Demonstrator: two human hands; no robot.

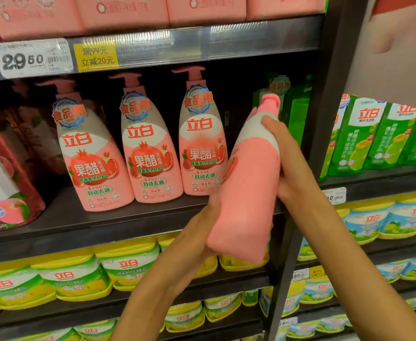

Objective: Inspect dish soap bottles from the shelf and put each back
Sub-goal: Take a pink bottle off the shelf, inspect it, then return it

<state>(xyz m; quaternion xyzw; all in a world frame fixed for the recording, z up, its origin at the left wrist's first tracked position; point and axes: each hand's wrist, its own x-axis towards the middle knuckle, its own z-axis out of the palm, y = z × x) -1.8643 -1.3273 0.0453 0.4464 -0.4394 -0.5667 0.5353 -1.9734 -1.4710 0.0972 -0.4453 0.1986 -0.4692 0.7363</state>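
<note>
Both hands hold pink bottle (247, 183) tilted off the shelf (103, 217): left hand (199, 232) cups base, right hand (285, 163) grips neck.

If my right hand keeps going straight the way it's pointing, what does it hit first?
Your right hand, gripping the pink bottle near its neck, points up and left into the shelf. Probably the green bottles behind the pump come first, though depth is hard to judge.

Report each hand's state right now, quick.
Left hand: holds the pink bottle at its base.
Right hand: grips the same bottle near its neck.
</note>
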